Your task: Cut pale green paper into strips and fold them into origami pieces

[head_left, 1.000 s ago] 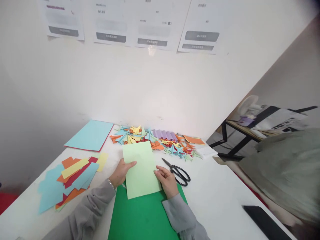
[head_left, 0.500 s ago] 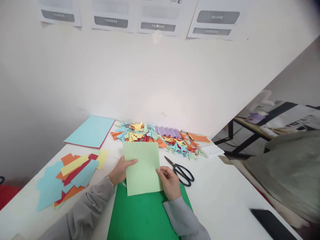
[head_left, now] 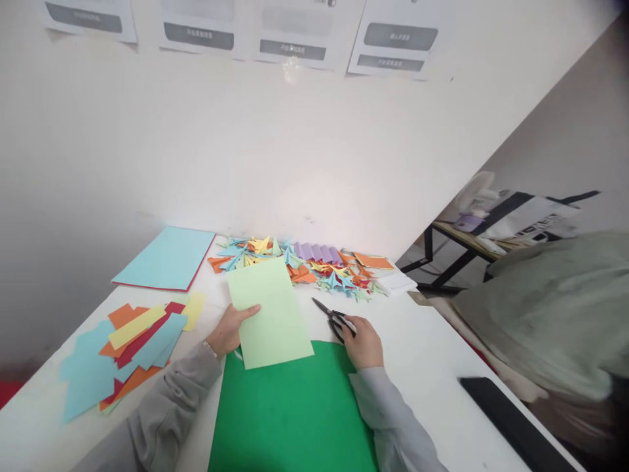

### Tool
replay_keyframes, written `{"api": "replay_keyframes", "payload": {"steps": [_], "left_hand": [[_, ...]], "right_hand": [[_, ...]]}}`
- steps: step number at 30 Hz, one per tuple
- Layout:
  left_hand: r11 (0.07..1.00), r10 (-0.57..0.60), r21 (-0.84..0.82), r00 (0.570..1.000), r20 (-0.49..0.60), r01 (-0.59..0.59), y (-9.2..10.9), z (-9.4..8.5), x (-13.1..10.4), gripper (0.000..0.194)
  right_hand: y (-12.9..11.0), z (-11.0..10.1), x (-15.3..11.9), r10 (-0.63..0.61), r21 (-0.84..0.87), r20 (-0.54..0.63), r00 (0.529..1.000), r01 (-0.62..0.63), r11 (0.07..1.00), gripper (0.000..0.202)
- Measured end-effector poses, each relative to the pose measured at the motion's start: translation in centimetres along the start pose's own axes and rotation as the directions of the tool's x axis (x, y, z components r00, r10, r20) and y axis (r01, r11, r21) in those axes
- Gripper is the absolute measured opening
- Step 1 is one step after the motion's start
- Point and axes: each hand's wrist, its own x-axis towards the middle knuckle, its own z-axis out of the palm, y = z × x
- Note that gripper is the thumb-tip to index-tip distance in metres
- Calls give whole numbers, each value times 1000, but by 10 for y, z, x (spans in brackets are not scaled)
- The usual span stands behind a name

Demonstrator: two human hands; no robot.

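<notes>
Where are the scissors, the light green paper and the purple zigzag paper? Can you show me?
Scissors point(head_left: 331, 314): head view, near where the blades meet the handles.
Light green paper point(head_left: 273, 321): head view, middle of the sheet.
Purple zigzag paper point(head_left: 318, 254): head view, middle of its folds.

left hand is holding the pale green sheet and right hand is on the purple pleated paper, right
Wrong about the right hand: the head view shows it at the handles of the black scissors. The left hand does hold the pale green sheet.
</notes>
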Motion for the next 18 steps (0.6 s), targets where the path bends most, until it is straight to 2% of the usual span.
{"api": "replay_keyframes", "payload": {"steps": [2, 5, 8, 11, 13, 16, 18], "left_hand": [[1000, -1, -18, 1000, 3, 1, 2, -1, 1, 53], [1000, 9, -19, 1000, -19, -9, 3, -2, 2, 53], [999, 25, -21, 999, -31, -26, 4, -4, 2, 53], [999, 31, -33, 999, -36, -32, 6, -6, 1, 53], [998, 41, -39, 998, -49, -43, 7, -6, 1, 54], [997, 61, -40, 996, -72, -64, 9, -8, 2, 56], [997, 64, -39, 995, -78, -68, 10, -9, 4, 59]], "right_hand": [[15, 1, 1, -72, -104, 64, 995, 79, 991, 16], [19, 5, 1, -91, -156, 132, 987, 111, 982, 19], [9, 7, 2, -14, -114, 159, 987, 32, 993, 18], [-5, 7, 6, 122, 130, 152, 981, -143, 981, 14], [-16, 6, 11, 253, 399, 198, 947, -314, 861, 26], [-39, 4, 20, 364, 732, 328, 872, -478, 485, 50], [-56, 4, 25, 324, 821, 412, 852, -501, 273, 50]]}}
